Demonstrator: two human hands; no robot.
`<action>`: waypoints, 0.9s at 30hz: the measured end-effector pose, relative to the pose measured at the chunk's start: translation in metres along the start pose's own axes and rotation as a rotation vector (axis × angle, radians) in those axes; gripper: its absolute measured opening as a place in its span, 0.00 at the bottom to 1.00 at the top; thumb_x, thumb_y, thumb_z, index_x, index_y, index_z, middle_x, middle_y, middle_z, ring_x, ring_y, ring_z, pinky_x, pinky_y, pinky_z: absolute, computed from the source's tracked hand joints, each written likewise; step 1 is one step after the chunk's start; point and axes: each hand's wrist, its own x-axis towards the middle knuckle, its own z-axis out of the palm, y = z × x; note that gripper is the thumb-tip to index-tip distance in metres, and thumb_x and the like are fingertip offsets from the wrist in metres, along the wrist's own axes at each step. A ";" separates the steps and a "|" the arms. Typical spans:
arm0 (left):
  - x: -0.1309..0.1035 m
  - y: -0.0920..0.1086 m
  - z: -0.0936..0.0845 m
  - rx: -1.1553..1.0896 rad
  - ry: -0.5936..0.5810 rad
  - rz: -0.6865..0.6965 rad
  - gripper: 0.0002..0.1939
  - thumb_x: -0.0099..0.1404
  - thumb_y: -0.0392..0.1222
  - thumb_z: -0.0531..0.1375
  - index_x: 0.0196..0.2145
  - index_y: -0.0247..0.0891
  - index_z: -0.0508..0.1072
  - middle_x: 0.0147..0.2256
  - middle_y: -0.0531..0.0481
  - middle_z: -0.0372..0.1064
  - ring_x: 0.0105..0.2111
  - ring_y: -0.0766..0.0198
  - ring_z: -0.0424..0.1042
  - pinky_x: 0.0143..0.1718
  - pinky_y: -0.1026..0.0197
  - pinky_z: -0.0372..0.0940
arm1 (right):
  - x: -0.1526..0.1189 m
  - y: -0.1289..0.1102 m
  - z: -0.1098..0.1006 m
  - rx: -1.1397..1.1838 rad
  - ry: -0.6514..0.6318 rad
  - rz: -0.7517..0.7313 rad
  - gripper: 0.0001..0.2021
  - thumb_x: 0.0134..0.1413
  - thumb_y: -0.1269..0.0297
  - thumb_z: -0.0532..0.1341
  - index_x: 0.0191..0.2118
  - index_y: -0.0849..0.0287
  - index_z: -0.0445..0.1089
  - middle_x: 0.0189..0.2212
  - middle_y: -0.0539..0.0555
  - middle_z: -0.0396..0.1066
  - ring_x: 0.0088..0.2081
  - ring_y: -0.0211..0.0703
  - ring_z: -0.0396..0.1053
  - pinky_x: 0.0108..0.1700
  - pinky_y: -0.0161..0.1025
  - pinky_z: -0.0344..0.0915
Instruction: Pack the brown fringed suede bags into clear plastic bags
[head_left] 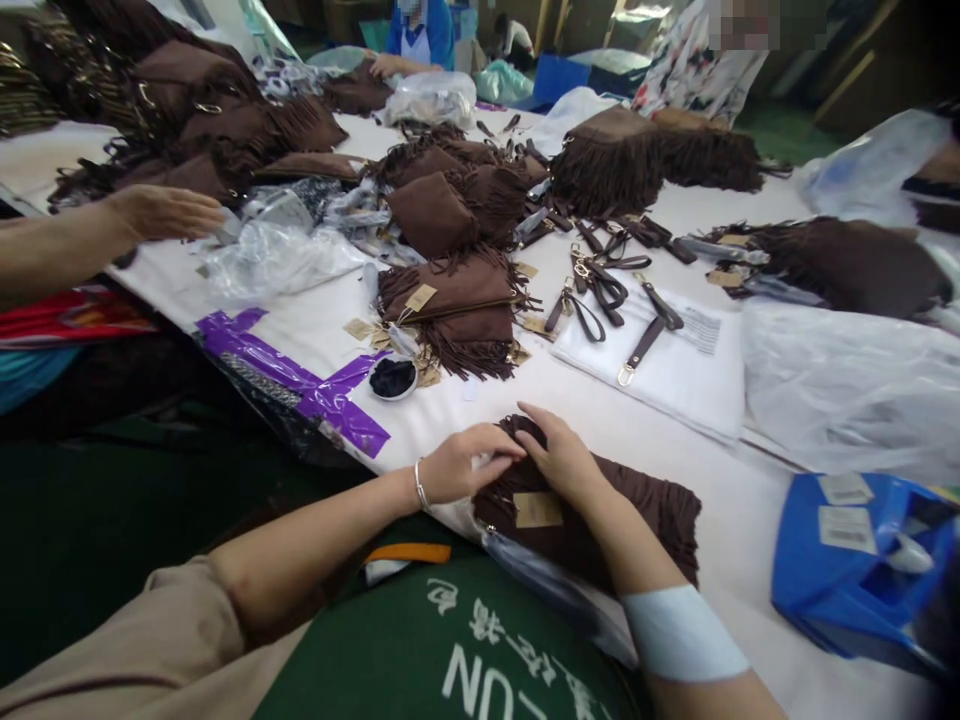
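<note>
A dark brown fringed bag (652, 510) lies flat at the table's front edge, with a tan tag (538, 509) on top. At the bag's left end, my left hand (469, 462) has its fingers pinched together at the fringe; what they hold, if anything, is too small to make out. My right hand (559, 455) rests over the bag's upper left edge, fingers bent towards my left hand's fingertips, and what is between them is hidden. Just beyond lie a small round dish (393, 379) with black contents and more brown pouches (457, 300) with tags.
Brown wrist straps (643, 345) lie on white plastic bags (675, 385). A blue dispenser (855, 570) stands at the right. Piles of brown bags (217, 120) cover the table's far side. Another person's hand (169, 212) reaches in from the left. Purple tape (330, 398) marks the left edge.
</note>
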 end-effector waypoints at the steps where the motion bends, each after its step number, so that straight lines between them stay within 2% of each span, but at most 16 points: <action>1: -0.001 -0.007 -0.007 0.073 0.066 -0.082 0.11 0.65 0.37 0.54 0.45 0.38 0.69 0.42 0.45 0.70 0.45 0.60 0.66 0.50 0.54 0.61 | 0.000 -0.001 0.006 -0.042 -0.013 -0.032 0.20 0.56 0.63 0.55 0.54 0.55 0.62 0.52 0.57 0.66 0.54 0.47 0.62 0.58 0.50 0.60; 2: 0.000 -0.016 -0.012 0.161 0.104 -0.150 0.11 0.64 0.38 0.55 0.45 0.38 0.69 0.41 0.45 0.70 0.44 0.59 0.65 0.49 0.53 0.61 | -0.003 -0.002 0.010 -0.087 -0.019 -0.060 0.18 0.56 0.65 0.54 0.52 0.56 0.64 0.50 0.57 0.67 0.52 0.47 0.62 0.57 0.50 0.60; 4: 0.000 -0.032 -0.015 0.323 0.087 -0.219 0.12 0.61 0.40 0.59 0.43 0.37 0.69 0.39 0.45 0.69 0.43 0.56 0.64 0.49 0.50 0.60 | -0.016 -0.005 0.014 -0.163 -0.008 -0.095 0.15 0.57 0.67 0.53 0.50 0.57 0.66 0.48 0.57 0.67 0.51 0.47 0.62 0.56 0.50 0.62; 6: 0.002 -0.041 -0.009 0.409 0.036 -0.226 0.11 0.58 0.40 0.61 0.39 0.36 0.70 0.38 0.44 0.67 0.43 0.55 0.63 0.48 0.50 0.60 | -0.032 -0.009 0.014 -0.195 -0.005 -0.101 0.15 0.58 0.68 0.51 0.49 0.57 0.67 0.47 0.57 0.67 0.50 0.47 0.62 0.55 0.48 0.63; 9: 0.005 -0.041 0.005 0.433 0.019 -0.227 0.02 0.57 0.36 0.59 0.31 0.36 0.69 0.35 0.46 0.67 0.41 0.57 0.63 0.47 0.53 0.60 | -0.055 -0.017 0.012 -0.204 -0.037 -0.087 0.15 0.58 0.68 0.50 0.48 0.56 0.67 0.46 0.56 0.67 0.49 0.47 0.62 0.53 0.48 0.63; 11: 0.007 -0.036 0.010 0.378 0.029 -0.277 0.02 0.58 0.35 0.58 0.28 0.37 0.67 0.31 0.48 0.67 0.38 0.60 0.64 0.44 0.56 0.62 | -0.064 -0.023 0.010 -0.179 -0.052 -0.065 0.14 0.59 0.67 0.49 0.47 0.55 0.68 0.45 0.56 0.68 0.48 0.47 0.63 0.52 0.48 0.63; 13: 0.008 -0.029 0.009 0.245 0.047 -0.389 0.02 0.60 0.37 0.57 0.29 0.37 0.66 0.28 0.51 0.67 0.33 0.63 0.66 0.38 0.60 0.63 | -0.067 -0.028 0.006 -0.105 -0.025 -0.018 0.14 0.60 0.64 0.48 0.45 0.54 0.68 0.43 0.55 0.69 0.46 0.46 0.65 0.50 0.46 0.65; 15: 0.008 -0.022 0.007 0.082 0.061 -0.498 0.03 0.62 0.40 0.55 0.32 0.38 0.66 0.27 0.54 0.68 0.29 0.66 0.68 0.34 0.63 0.64 | -0.061 -0.030 0.000 -0.051 0.072 0.042 0.13 0.61 0.61 0.48 0.44 0.53 0.68 0.41 0.55 0.70 0.43 0.44 0.67 0.48 0.44 0.65; 17: 0.008 -0.013 0.009 -0.002 0.064 -0.524 0.04 0.63 0.40 0.55 0.35 0.39 0.66 0.27 0.56 0.69 0.28 0.68 0.69 0.33 0.64 0.64 | -0.047 -0.028 -0.005 -0.087 0.184 0.089 0.13 0.60 0.58 0.50 0.44 0.54 0.67 0.39 0.55 0.69 0.42 0.45 0.66 0.47 0.44 0.65; 19: 0.008 -0.003 0.016 0.055 0.041 -0.463 0.03 0.63 0.39 0.55 0.35 0.40 0.67 0.29 0.55 0.70 0.30 0.67 0.69 0.35 0.64 0.64 | -0.030 -0.021 -0.006 -0.210 0.205 0.112 0.13 0.58 0.58 0.52 0.44 0.57 0.67 0.38 0.57 0.69 0.43 0.48 0.65 0.47 0.45 0.64; 22: 0.007 0.015 0.031 0.268 -0.058 -0.267 0.03 0.63 0.37 0.54 0.34 0.38 0.68 0.32 0.51 0.70 0.34 0.63 0.68 0.39 0.61 0.64 | -0.011 -0.007 -0.002 -0.345 0.133 0.131 0.10 0.55 0.62 0.55 0.39 0.59 0.68 0.36 0.59 0.68 0.42 0.49 0.64 0.46 0.46 0.63; 24: 0.006 0.027 0.039 0.367 -0.145 -0.116 0.06 0.64 0.37 0.53 0.34 0.36 0.69 0.33 0.48 0.70 0.36 0.60 0.67 0.41 0.59 0.63 | -0.009 -0.002 0.001 -0.359 0.120 0.131 0.07 0.55 0.65 0.55 0.35 0.58 0.68 0.34 0.57 0.68 0.40 0.48 0.64 0.44 0.44 0.63; 27: 0.004 0.039 0.036 0.292 -0.188 0.015 0.09 0.66 0.41 0.52 0.37 0.36 0.70 0.33 0.47 0.70 0.35 0.62 0.67 0.41 0.60 0.63 | -0.019 -0.001 0.003 -0.343 0.140 0.120 0.07 0.57 0.64 0.53 0.35 0.56 0.68 0.34 0.55 0.67 0.40 0.46 0.63 0.43 0.42 0.62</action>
